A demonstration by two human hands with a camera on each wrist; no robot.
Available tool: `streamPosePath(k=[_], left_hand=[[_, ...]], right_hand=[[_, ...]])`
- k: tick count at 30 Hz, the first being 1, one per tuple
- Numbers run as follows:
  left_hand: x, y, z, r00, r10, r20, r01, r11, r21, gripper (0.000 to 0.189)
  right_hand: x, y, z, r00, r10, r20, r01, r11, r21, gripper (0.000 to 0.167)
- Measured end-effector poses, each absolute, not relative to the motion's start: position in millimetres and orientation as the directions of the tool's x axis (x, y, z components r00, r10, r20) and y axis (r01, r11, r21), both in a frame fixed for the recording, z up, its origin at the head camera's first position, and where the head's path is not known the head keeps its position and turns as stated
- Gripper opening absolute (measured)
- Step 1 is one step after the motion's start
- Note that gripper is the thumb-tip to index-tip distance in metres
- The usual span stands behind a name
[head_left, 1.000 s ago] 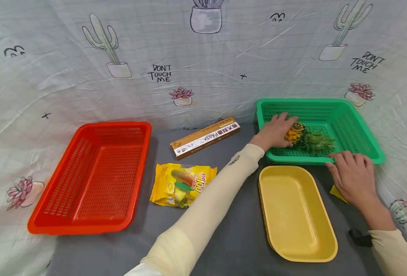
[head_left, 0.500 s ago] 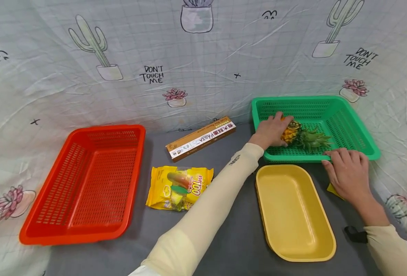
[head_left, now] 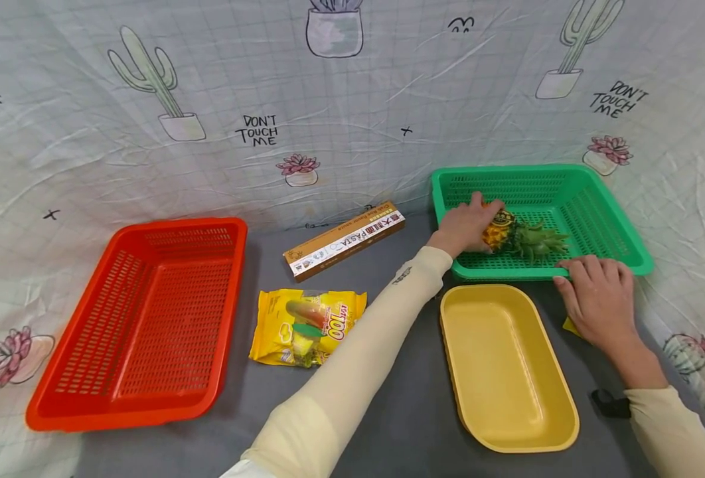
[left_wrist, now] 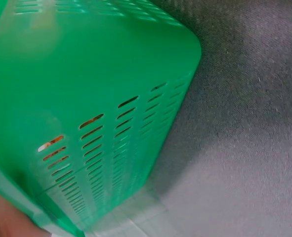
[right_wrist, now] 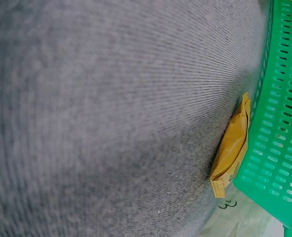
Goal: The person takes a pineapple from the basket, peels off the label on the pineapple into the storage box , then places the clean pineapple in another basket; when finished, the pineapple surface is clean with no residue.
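Observation:
A small pineapple (head_left: 498, 232) lies on its side in the green basket (head_left: 597, 192), its leafy crown pointing right. My left hand (head_left: 465, 228) reaches over the basket's left side and grips the fruit's body, fingers over the top and thumb at the front. At the front rim, toward the right corner, my right hand (head_left: 602, 299) holds the basket with its fingers over the edge. The left wrist view shows mostly the slotted outer wall of the basket (left_wrist: 111, 64), with orange showing through a few slots. Under the right hand, partly hidden, lies a yellow packet (right_wrist: 232, 148) against the basket.
A shallow yellow tray (head_left: 508, 365) stands in front of the green basket. Left of my arm lie a yellow candy bag (head_left: 287, 325) and a pasta box (head_left: 346, 242). A red basket (head_left: 233, 299) stands at far left, and a printed cloth (head_left: 352, 99) hangs behind.
The head view has shifted slightly, so everything sits a little further left. Both hands keep their places, on the pineapple and on the basket's rim.

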State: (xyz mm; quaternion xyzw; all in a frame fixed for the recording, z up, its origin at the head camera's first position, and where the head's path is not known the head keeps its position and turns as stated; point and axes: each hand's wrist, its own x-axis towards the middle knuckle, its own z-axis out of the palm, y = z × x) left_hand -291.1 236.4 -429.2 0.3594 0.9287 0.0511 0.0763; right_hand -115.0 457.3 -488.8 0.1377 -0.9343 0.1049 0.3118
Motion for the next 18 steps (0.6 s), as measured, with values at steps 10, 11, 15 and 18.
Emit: streamPosePath(k=[10,11,15,18], left_hand=[[-294.7,226.9,-426.5,-0.675,0.736,-0.052,0.702,0.663,0.261,0.087],[-294.6,225.5,-426.3,-0.669,0.742,-0.042,0.708,0.653,0.268,0.086],[-294.4,221.3,-424.6,-0.650,0.760,-0.004,0.720,0.618,0.315,0.083],[-294.5,219.1,-422.5,-0.642,0.767,0.017,0.720,0.594,0.359,0.081]], right_hand=[[-115.4,455.4,-488.8,-0.756,-0.188,0.627,-0.321,0.941,-0.106,0.062],[-115.4,455.4,-489.0,-0.756,-0.187,0.627,-0.321,0.941,-0.106,0.063],[-115.7,455.0,-489.5,-0.755,-0.187,0.628,-0.321,0.941,-0.107,0.062],[-115.8,455.0,-489.8,-0.751,-0.185,0.634,-0.321,0.941,-0.106,0.062]])
